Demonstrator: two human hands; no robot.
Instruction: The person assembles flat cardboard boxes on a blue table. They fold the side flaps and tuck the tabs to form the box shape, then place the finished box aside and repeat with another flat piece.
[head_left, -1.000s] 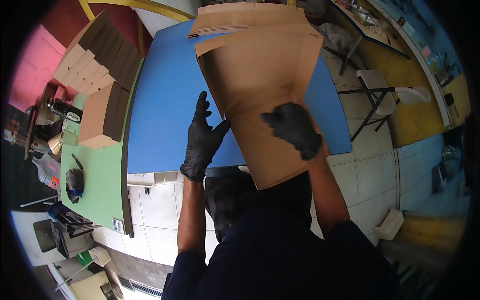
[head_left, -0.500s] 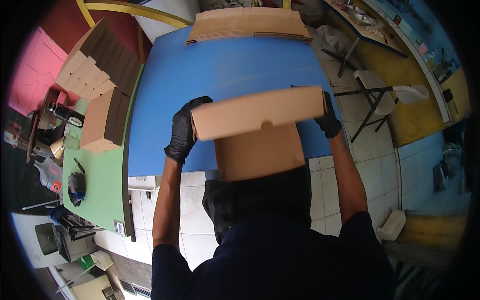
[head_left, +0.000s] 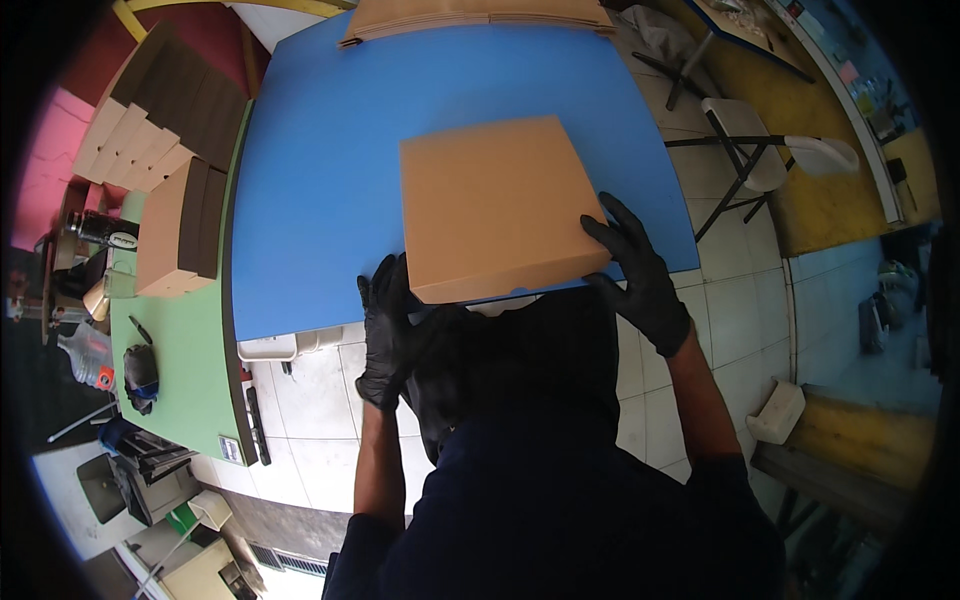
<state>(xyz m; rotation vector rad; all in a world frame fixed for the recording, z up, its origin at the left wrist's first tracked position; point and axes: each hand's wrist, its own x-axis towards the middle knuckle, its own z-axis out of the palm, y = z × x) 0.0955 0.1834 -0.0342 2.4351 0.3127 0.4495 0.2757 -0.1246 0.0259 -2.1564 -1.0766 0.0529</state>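
Clock = full view unless noted. At approx. 8–9 o'clock, dark blue-and-black bundle on green tabletop. Same tabletop, 10 o'clock: stack of brown ctns; nr. it, at 9–10, a brown ctn pair. Blue tabletop begins just R of these. My L hand, blk glove, fingers open, lies at box's 7–8 o'clock, beside its near L corner; contact: can't tell. At 12, flat cardboard sheets. Brown box, shut, lies on blue tabletop, nr. my edge. My R hand, also gloved, at box's 4 o'clock: fingers & thumb spread abt. near R corner; grip or light touch, can't tell. Hands well apart. At 2: folding chair.
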